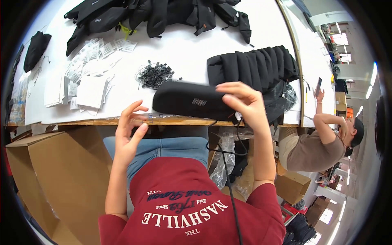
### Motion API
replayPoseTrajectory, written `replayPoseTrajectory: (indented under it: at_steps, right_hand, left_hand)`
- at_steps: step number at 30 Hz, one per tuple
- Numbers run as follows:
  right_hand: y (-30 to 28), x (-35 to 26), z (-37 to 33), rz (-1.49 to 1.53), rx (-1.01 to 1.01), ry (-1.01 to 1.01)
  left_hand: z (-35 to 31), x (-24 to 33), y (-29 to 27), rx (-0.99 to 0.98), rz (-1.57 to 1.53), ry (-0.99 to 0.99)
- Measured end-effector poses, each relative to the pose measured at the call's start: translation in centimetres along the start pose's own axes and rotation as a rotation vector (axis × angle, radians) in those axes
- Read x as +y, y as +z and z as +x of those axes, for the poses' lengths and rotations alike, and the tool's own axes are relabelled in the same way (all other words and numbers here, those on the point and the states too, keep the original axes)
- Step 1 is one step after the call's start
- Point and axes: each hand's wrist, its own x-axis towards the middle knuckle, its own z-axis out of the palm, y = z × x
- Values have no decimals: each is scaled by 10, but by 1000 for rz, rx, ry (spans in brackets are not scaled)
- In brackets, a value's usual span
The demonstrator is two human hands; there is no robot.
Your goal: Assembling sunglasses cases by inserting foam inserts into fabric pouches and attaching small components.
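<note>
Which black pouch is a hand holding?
The long pouch near the table's front edge, its right end in the right hand; the other pouches lie untouched.

The right hand [250, 105] hides part of the black case [183, 99]; the top edge crops black bags [157, 25]

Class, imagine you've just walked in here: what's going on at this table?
A person's right hand grips one end of a long black case at the front of a white table. The left hand is open, just off the other end. Beyond lie a heap of black cords, white cards and a row of black items. At right, a co-worker raises a dark, flat object.
</note>
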Motion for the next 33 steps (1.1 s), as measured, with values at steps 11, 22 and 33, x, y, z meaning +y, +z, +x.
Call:
replayPoseTrajectory:
  at_steps: [11,22,33]
  right_hand:
    - [-16,55,4,-1188,573,-266]
    - [62,41,29,-871,165,-348]
    - [78,70,83,-894,-32,-115]
  left_hand:
    - [-47,-72,-25,-403,298,-451]
    - [-56,-116,-24,-130,241,-403]
    - [-61,-121,-29,-93,156,-412]
